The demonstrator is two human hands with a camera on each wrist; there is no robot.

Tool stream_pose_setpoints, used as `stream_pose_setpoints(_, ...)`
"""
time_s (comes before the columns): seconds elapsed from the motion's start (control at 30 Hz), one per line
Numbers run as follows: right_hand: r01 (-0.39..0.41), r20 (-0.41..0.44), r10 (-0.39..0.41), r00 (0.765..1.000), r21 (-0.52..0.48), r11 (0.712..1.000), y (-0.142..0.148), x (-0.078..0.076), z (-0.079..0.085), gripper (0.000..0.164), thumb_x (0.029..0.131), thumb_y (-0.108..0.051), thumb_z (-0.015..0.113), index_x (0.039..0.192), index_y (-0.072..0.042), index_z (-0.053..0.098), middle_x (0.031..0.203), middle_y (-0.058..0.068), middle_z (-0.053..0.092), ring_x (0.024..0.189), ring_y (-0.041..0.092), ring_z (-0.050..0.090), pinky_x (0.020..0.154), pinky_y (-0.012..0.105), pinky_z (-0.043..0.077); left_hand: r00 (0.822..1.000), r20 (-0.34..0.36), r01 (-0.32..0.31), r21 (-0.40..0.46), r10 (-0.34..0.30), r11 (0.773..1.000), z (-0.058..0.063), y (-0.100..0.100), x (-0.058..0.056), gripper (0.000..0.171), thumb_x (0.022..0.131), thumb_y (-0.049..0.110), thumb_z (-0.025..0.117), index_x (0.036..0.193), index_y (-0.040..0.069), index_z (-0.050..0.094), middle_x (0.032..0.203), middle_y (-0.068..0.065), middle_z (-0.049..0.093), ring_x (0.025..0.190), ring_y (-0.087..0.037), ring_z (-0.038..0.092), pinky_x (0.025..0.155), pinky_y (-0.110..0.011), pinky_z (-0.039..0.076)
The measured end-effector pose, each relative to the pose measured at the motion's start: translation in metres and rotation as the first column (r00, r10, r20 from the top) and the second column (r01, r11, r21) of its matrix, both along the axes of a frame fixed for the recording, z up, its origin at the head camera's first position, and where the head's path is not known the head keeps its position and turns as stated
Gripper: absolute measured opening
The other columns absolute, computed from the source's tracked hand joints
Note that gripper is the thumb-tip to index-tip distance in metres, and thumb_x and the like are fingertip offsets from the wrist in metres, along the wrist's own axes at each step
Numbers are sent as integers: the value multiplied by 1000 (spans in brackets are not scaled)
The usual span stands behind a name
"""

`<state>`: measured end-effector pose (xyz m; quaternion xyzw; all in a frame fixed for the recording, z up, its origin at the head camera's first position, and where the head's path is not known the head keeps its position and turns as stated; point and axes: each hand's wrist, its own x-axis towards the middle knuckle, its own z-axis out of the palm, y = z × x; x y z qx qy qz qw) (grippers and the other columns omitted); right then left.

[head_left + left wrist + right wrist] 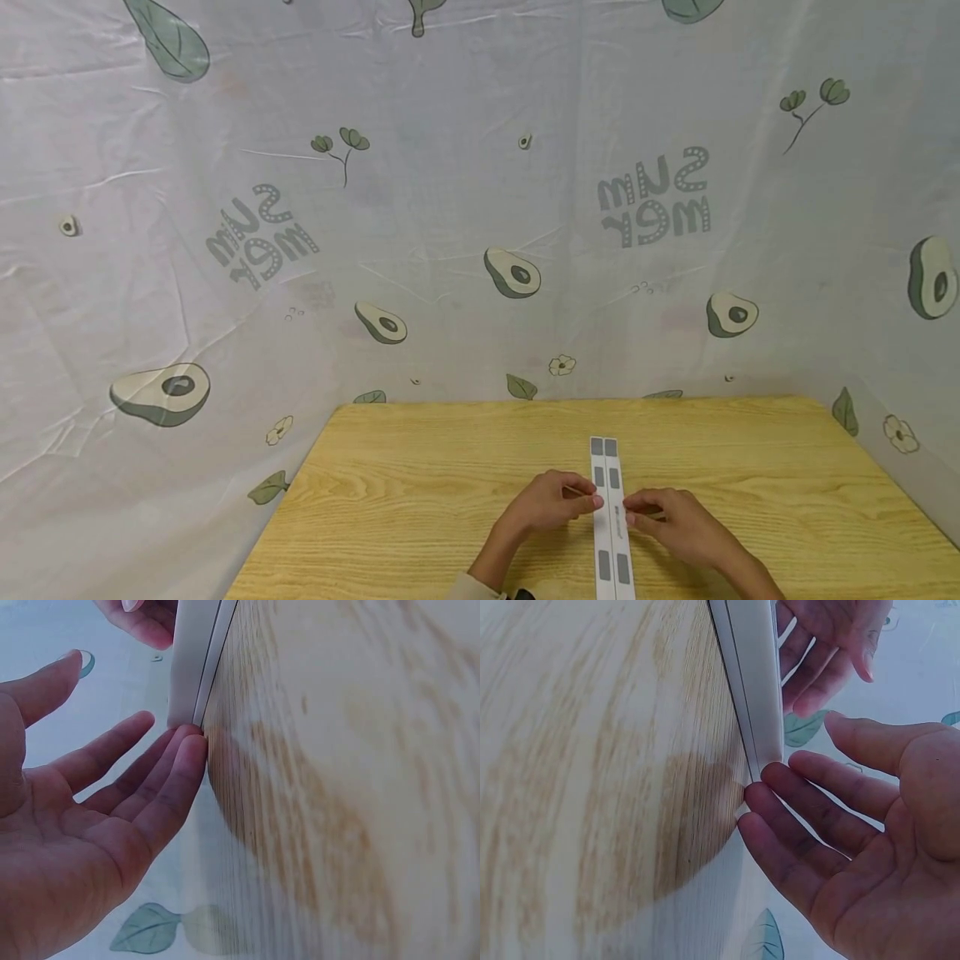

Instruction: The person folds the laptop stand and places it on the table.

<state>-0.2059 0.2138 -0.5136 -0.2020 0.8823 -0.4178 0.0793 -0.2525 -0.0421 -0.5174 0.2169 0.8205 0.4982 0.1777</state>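
A long, narrow white bar lies lengthwise on the table, pointing away from me. It has two slim halves side by side with a seam between them, grey rectangular pads and small print on top. My left hand is at its left edge, and in the left wrist view the fingertips touch the bar's side low down by the table. From the opposite side, my right hand meets the right edge; its fingertips touch there with the thumb held apart. Neither hand is wrapped around the bar. Its near end runs out of the head view.
The wood-grain table extends to both sides of the bar and behind it. A pale curtain printed with avocados and leaves hangs around the table's back and sides.
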Motion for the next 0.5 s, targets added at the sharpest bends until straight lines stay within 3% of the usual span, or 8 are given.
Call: stream_pose_setpoints(0.5, -11, -18, 11, 1000, 16, 1000, -1, 0, 1, 34, 106, -25, 69, 125, 4, 74, 120, 14, 79, 104, 26, 77, 85, 39, 65, 999, -29, -21, -36, 20, 999, 0, 2, 2, 33, 102, 34, 75, 124, 9, 78, 115, 2, 78, 104, -11, 74, 80, -27, 61)
